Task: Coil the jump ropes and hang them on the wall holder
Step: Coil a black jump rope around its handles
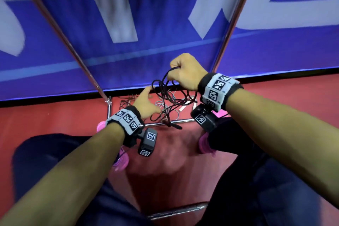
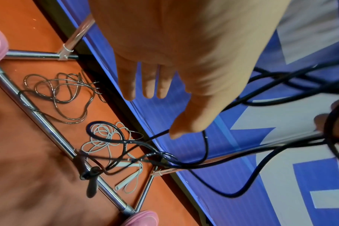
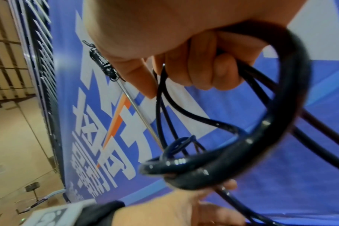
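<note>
My right hand (image 1: 182, 71) is raised in a fist and grips several loops of a black jump rope (image 1: 166, 95); the close right wrist view shows the fingers (image 3: 207, 71) curled round the black strands (image 3: 261, 142). The rest of that rope hangs down to the floor, where its black handle (image 2: 91, 186) lies across a chrome bar. My left hand (image 1: 145, 102) is lower and to the left, open with straight fingers (image 2: 148, 85). Its thumb is right by a hanging strand (image 2: 205, 145); contact cannot be told.
A grey jump rope (image 2: 106, 137) and a dark translucent one (image 2: 64, 94) lie tangled on the red floor inside a chrome tube frame (image 2: 48, 126). A blue and white banner (image 1: 146, 24) stands just behind. Slanted chrome poles (image 1: 60, 29) rise on both sides.
</note>
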The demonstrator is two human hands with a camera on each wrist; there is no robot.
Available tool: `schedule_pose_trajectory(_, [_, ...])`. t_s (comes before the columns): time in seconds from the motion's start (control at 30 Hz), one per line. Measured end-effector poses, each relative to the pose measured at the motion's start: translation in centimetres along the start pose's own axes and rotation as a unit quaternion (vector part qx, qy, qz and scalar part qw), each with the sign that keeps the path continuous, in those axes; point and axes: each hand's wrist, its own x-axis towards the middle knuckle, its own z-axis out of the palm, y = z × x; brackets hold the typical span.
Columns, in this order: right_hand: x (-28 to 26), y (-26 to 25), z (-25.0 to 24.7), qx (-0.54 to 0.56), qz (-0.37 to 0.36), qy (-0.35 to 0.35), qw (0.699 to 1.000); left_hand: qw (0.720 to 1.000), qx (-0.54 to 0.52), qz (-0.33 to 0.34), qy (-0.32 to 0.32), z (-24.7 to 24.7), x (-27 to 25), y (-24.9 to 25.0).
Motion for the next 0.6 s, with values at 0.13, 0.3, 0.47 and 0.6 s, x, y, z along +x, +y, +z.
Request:
schedule_pose_trajectory(0.13, [-0.3,-3.6,-1.3,0.034,-0.035,0.025,0.998,0.998,0.047,0.010,-0.037,0.4,-1.0,0.6])
schedule_pose_trajectory(0.3, [-0.6,-7.4,-3.3,0.092,-0.069,0.071,0.991,0.996,0.022,-0.032,-0.076,0.9,-1.8,0.7])
schedule_pose_trajectory(0.47, [-0.9,-9.4,-4.0,0.185,-0.066,0.098,0.975,0.994,-0.067,-0.002,-0.083,2.4,-1.7,1.6])
schedule_pose_trajectory(0.6, [-1.0,-10.3,-4.0,0.250,-0.042,0.112,0.961,0.995,-0.057,0.008,-0.076,2.5,-2.3,3.2])
